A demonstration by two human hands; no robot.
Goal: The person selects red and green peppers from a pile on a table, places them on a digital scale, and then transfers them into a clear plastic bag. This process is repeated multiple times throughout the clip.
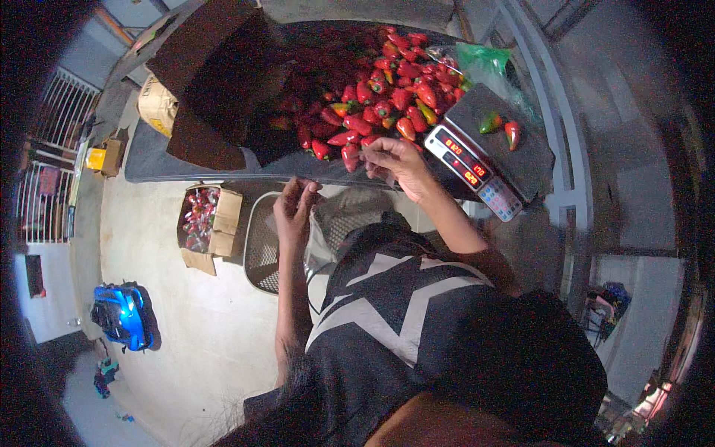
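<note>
My left hand (296, 201) hovers just off the table's front edge, thumb and forefinger drawn together; whether something thin is pinched there is unclear. Below it, translucent plastic (317, 237) hangs by the basket. My right hand (399, 165) is at the front of a heap of red peppers (385, 100), fingers bent close to one pepper (350, 157). Something clear, like plastic film, shows around those fingers, but blur hides the grip. Right of the heap, a digital scale (472, 173) with lit red figures carries a green-orange pepper (491, 122) and a red one (512, 134) on its dark platform.
A large cardboard box (204, 142) lies open on the table's left. Green plastic (483, 58) lies behind the scale. A mesh basket (262, 251) stands by my lap. On the floor are a carton of bagged peppers (201, 218) and a blue toy car (123, 315).
</note>
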